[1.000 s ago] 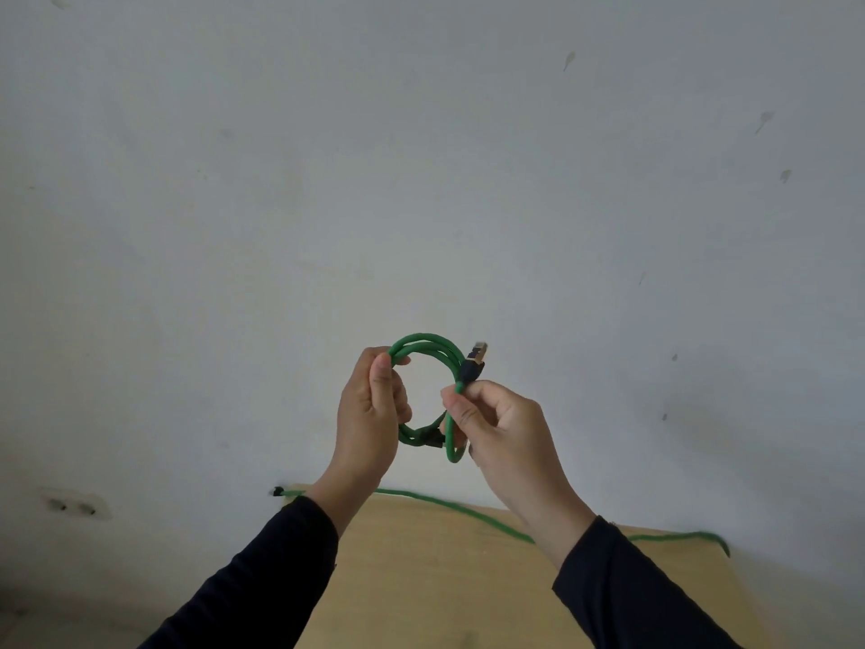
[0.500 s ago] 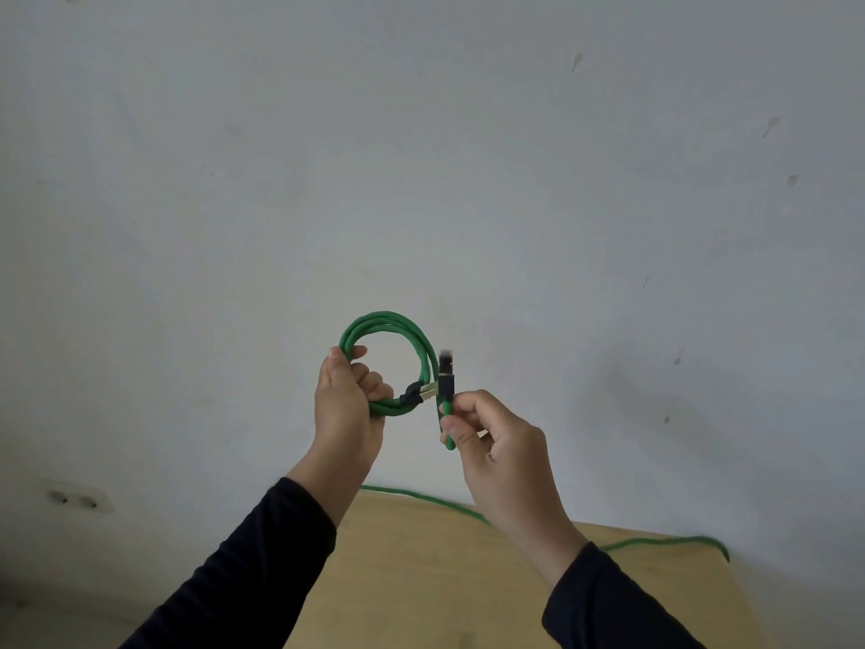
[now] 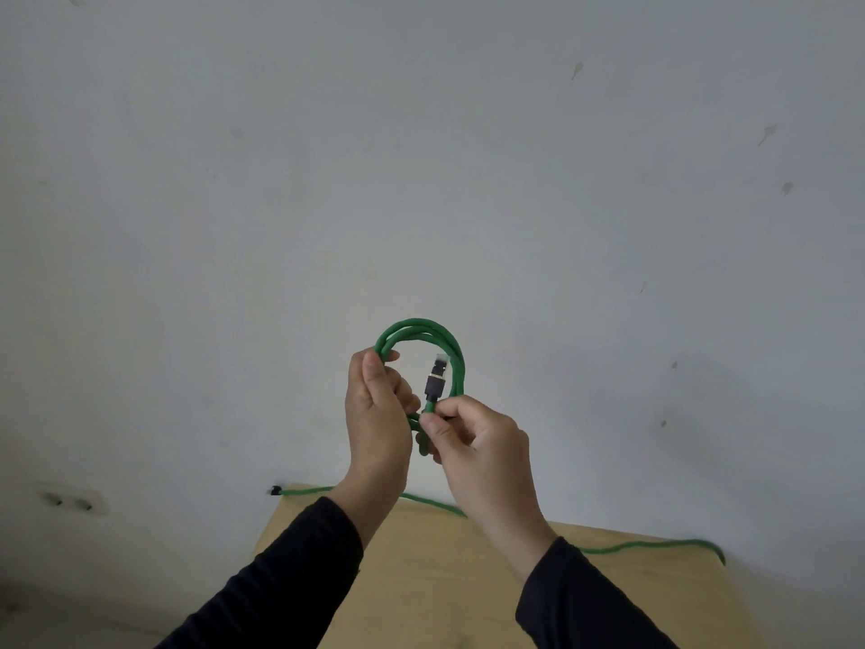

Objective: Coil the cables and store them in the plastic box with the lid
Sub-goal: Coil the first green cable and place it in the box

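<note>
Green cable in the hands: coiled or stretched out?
Coiled: the green cable loops between left hand and right hand.

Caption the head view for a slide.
Both hands, left and right, hold a coiled green cable above a wooden table.

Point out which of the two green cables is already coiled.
The green cable coil held up in both hands is looped; the other green cable lies stretched along the wooden table's far edge.

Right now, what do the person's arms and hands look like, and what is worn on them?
Both hands, left hand and right hand, are bare: no gloves, rings or watch show. Each arm wears a long, plain dark sleeve, left sleeve and right sleeve, ending at the wrist, with no markings.
</note>
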Action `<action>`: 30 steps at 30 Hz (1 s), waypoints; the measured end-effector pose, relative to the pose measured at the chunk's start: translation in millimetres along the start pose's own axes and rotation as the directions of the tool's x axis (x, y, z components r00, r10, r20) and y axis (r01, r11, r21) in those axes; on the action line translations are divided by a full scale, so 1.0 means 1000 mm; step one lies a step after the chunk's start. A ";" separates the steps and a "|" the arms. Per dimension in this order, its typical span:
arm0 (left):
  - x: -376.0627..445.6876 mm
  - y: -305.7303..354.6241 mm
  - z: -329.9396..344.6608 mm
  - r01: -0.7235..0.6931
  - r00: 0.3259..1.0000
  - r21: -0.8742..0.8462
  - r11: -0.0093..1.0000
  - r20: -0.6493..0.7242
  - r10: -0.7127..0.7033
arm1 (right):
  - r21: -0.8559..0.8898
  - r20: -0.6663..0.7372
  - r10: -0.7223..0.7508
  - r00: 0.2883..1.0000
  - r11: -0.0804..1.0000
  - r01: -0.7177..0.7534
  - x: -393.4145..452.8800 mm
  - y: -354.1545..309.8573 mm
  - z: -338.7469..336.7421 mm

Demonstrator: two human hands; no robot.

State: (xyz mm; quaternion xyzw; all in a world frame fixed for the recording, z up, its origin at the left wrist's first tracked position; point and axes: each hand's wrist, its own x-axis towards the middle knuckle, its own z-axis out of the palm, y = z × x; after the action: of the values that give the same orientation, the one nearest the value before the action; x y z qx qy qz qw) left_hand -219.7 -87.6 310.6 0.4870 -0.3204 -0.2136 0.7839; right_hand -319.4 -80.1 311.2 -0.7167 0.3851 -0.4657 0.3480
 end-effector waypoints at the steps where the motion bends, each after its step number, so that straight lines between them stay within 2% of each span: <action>1: -0.001 -0.001 -0.001 -0.043 0.999 0.029 0.999 0.024 0.042 | 0.013 -0.004 0.054 0.999 0.998 -0.054 0.003 -0.002 -0.001; 3: -0.005 -0.001 -0.002 -0.120 0.991 0.092 0.989 0.073 0.113 | -0.009 0.010 0.117 0.993 0.993 -0.117 0.008 -0.005 -0.004; 5: -0.008 -0.002 -0.003 -0.157 0.983 0.138 0.978 0.116 0.142 | -0.082 0.026 0.109 0.994 0.991 -0.107 0.010 -0.009 -0.003; 9: -0.012 0.000 -0.003 -0.139 0.981 0.135 0.981 0.151 0.118 | -0.158 -0.007 0.103 0.995 0.982 -0.103 0.010 -0.015 0.001; 14: -0.013 0.005 -0.005 -0.143 0.982 0.146 0.979 0.147 0.121 | -0.042 -0.052 0.201 0.978 0.978 -0.203 0.011 -0.018 0.007; 22: -0.007 -0.008 -0.014 -0.155 0.984 0.175 0.972 0.119 0.135 | -0.031 0.087 0.307 0.948 0.952 -0.306 0.013 -0.029 -0.001; 26: -0.011 -0.011 -0.014 -0.191 0.976 0.151 0.970 0.134 0.172 | 0.057 0.026 0.338 0.941 0.939 -0.339 0.016 -0.026 -0.002; 30: -0.006 -0.012 -0.011 -0.200 0.978 0.167 0.965 0.086 0.187 | 0.115 -0.050 0.255 0.966 0.962 -0.248 0.013 -0.025 0.005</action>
State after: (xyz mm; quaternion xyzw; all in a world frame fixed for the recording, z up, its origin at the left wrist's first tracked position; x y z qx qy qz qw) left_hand -216.3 -81.6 293.9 0.5127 -0.4112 -0.1239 0.7435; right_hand -305.2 -79.3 335.7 -0.6266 0.4585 -0.4606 0.4301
